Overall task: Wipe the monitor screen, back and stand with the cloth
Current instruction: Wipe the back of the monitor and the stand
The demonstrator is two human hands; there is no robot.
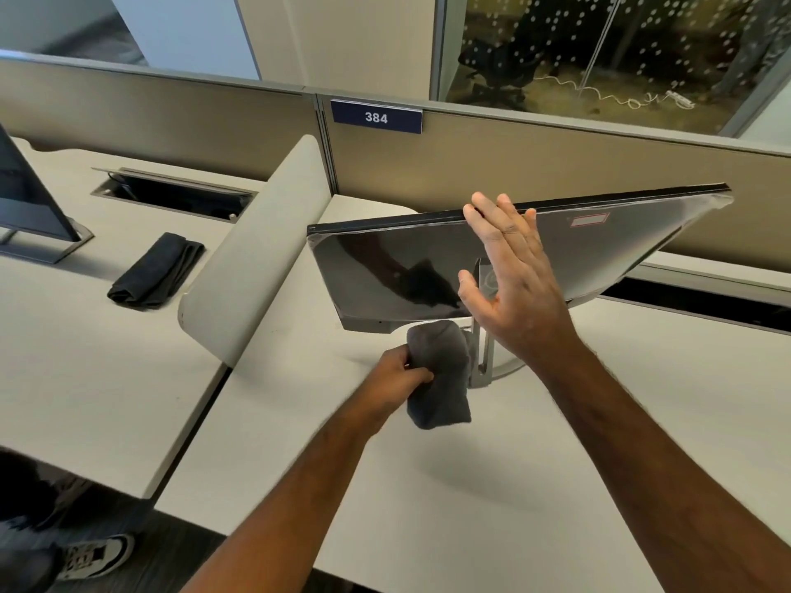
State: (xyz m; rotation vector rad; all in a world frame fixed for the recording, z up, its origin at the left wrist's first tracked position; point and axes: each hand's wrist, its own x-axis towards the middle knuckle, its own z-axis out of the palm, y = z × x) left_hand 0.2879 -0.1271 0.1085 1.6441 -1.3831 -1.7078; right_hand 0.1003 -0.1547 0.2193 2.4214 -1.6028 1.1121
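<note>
A black monitor stands on the desk with its glossy back panel facing me. Its silver stand rises below the lower edge. My right hand lies flat on the back panel with its fingers spread, the fingertips reaching the top edge. My left hand grips a bunched grey cloth, which is pressed against the left side of the stand's neck, just under the monitor. The screen side is turned away and hidden.
A folded dark cloth lies on the neighbouring desk at the left, past a rounded beige divider. A second monitor stands at the far left. A cable slot opens behind it. A partition wall runs close behind the monitor.
</note>
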